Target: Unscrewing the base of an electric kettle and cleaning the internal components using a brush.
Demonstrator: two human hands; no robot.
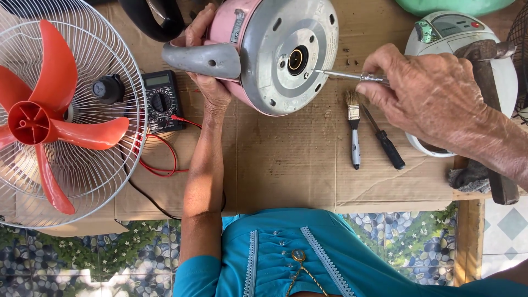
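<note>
Pink kettle [264,49] is tipped base-up at 12 o'clock, its inside hidden. It is clasped by the left hand [206,66] near the grey spout [203,58]. A screwdriver [344,75] is pinched in the right hand [423,93], tip set on the base rim. Brush [353,129] and a second screwdriver [385,140] lie at 3 o'clock on cardboard [286,165]. Fan [60,115] and multimeter [161,100] are at 9 o'clock. Hammer [492,118] and white cooker [462,33] are partly covered by the right wrist.
</note>
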